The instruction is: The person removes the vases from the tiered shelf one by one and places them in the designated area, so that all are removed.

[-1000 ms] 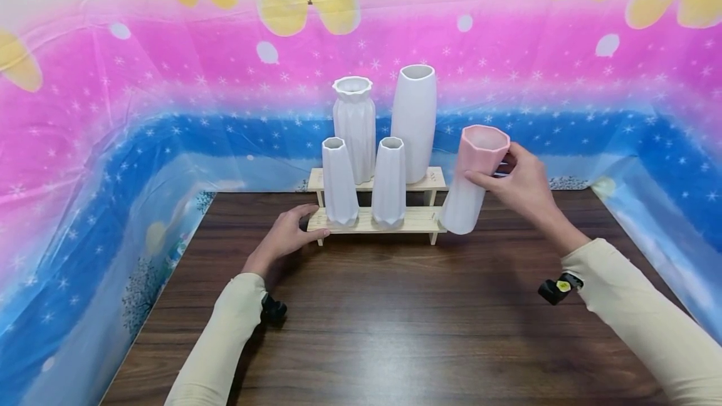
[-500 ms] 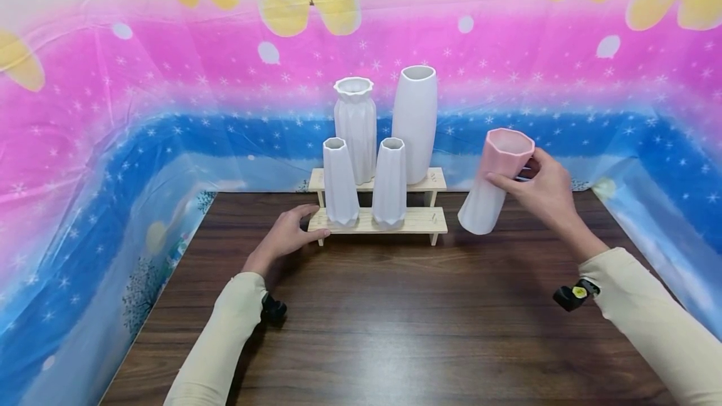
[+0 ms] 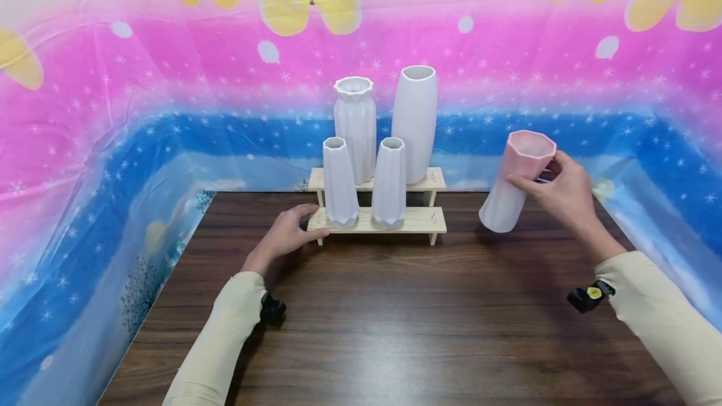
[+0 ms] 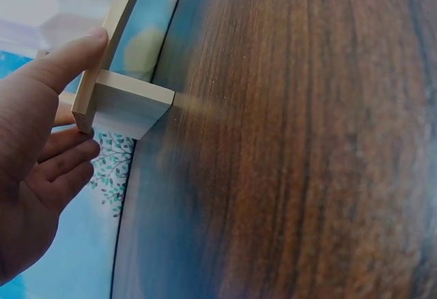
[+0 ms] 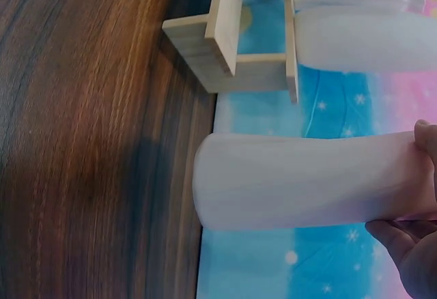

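My right hand [image 3: 566, 193] holds a pink-and-white faceted vase [image 3: 504, 202] near its pink rim, thumb in front and fingers behind. The vase leans, rim to the right, at the right of the two-tier wooden stand [image 3: 422, 220]. Its pale lower body [image 5: 300, 183] fills the middle of the right wrist view. My left hand [image 3: 286, 234] grips the left end of the stand's lower shelf; in the left wrist view the thumb lies on the shelf's edge [image 4: 116, 22]. Two slim white vases, a left one [image 3: 340, 187] and a right one [image 3: 390, 187], stand on that shelf.
On the upper shelf stand a fluted white vase with a frilled rim [image 3: 355, 124] and a tall smooth white vase [image 3: 414, 124]. The dark wood table [image 3: 372, 312] spreads in front. A patterned pink-and-blue cloth [image 3: 225, 86] hangs behind and at both sides.
The right hand has carried the pink-and-white vase to the right, away from the stand's lower shelf. The left hand has kept its place on the stand.
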A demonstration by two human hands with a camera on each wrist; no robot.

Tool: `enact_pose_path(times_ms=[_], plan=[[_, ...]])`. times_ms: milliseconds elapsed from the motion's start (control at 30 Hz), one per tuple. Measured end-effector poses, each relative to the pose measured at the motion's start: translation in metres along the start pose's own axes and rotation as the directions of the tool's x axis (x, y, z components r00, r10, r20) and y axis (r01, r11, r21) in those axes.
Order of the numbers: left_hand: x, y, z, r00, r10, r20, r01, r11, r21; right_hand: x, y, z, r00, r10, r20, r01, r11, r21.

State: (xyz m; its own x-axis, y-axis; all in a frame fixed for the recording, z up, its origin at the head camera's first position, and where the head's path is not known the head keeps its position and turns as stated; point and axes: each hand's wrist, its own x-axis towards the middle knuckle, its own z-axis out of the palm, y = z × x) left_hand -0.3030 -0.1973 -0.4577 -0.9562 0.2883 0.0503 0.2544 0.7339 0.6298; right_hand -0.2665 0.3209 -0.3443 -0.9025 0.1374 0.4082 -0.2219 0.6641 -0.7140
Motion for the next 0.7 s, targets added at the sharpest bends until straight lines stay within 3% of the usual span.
enact_pose_path(times_ms=[700], plan=[[0.001, -0.002, 0.0, 1.0, 0.01, -0.004, -0.01, 1.0, 0.006, 0.022, 0.039, -0.018, 0.997, 0.08, -0.018, -0.081, 0.992, -0.092]])
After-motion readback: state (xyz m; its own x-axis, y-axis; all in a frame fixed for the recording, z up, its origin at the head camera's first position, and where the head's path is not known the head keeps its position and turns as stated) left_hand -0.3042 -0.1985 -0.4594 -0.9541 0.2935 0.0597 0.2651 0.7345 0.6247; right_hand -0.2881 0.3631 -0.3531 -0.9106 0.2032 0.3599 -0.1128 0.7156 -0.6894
